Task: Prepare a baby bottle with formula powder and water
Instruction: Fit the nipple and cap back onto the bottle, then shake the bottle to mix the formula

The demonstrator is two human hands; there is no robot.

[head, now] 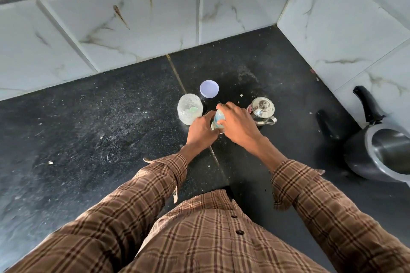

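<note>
Baby bottle (218, 120) gripped between both hands.

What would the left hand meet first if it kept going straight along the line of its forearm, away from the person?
Probably the clear jar: the left hand, gripping the baby bottle, points up-counter toward it. Depth is unclear, but the jar looks just ahead, short of the white lid.

Most of the baby bottle (218, 118) is covered by the left hand (200, 129) and right hand (238, 125) closed around it, so its top and fill level cannot be made out. To the right of the right hand, the pressure cooker (381, 153) is cut off by the picture's edge (only part of its rim and handle shows). What the open jar (189, 108) just beyond the left hand contains is too blurred to be told.
</note>
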